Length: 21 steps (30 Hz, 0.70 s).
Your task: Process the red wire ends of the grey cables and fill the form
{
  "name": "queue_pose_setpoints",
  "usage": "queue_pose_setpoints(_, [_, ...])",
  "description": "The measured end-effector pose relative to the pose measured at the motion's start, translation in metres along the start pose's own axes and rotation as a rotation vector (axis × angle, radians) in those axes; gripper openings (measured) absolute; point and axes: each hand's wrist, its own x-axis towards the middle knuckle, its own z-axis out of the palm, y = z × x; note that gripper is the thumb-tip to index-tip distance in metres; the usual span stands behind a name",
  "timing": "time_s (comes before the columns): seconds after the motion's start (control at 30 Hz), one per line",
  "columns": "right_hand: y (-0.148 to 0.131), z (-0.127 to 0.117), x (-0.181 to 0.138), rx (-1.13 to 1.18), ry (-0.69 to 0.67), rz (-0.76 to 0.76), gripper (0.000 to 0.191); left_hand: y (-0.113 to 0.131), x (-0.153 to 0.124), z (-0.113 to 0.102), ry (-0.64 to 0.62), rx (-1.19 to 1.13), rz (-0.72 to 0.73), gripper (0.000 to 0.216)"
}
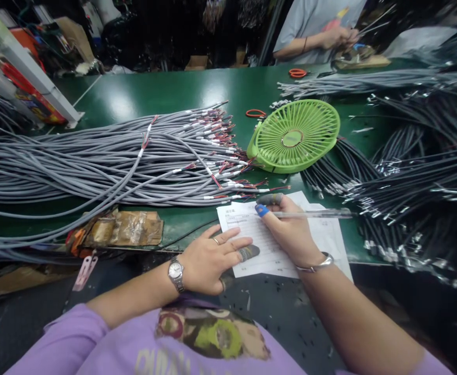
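Observation:
A printed paper form (325, 237) lies at the near edge of the green table (181, 94). My left hand (212, 258), with a ring and a wristwatch, rests flat on the form's left edge, fingers spread, a grey cot on one fingertip. My right hand (288, 229) lies on the form with its fingers closed round a clear pen (318, 213) that points right. It wears a blue and a grey finger cot and a silver bracelet.
A big bundle of grey cables (95, 161) with red wire ends fills the left. Black cable bundles (419, 177) cover the right. A green desk fan (294, 136) lies face up behind the form. Orange scissors (297, 73) lie far back. Another person's hands (340, 36) work across the table.

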Motion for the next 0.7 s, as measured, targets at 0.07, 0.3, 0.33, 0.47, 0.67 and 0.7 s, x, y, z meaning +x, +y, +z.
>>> queue_pose_setpoints(0.07, [-0.0015, -0.0004, -0.0010, 0.014, -0.030, 0.000, 0.017, -0.0001, 0.0000, 0.0004, -0.003, 0.002, -0.002, 0.076])
queue_pose_setpoints(0.3, [-0.0042, -0.0023, -0.0002, -0.054, -0.088, -0.023, 0.034, -0.0013, 0.0006, 0.0014, -0.007, 0.000, 0.005, 0.073])
queue_pose_setpoints(0.33, [-0.0042, -0.0020, 0.0006, -0.067, -0.081, -0.032, 0.036, -0.0015, 0.0007, 0.0016, -0.009, 0.000, 0.007, 0.073])
queue_pose_setpoints(0.47, [-0.0034, 0.0000, 0.0029, -0.094, -0.075, -0.044, 0.041, -0.0017, 0.0008, 0.0019, -0.018, 0.002, 0.008, 0.074])
queue_pose_setpoints(0.67, [-0.0016, 0.0010, 0.0031, -0.110, -0.085, -0.045, 0.040, -0.0020, 0.0010, 0.0019, -0.009, -0.007, 0.011, 0.071])
queue_pose_setpoints(0.7, [-0.0015, 0.0011, 0.0031, -0.111, -0.083, -0.045, 0.040, -0.0020, 0.0010, 0.0019, -0.008, -0.009, 0.012, 0.071])
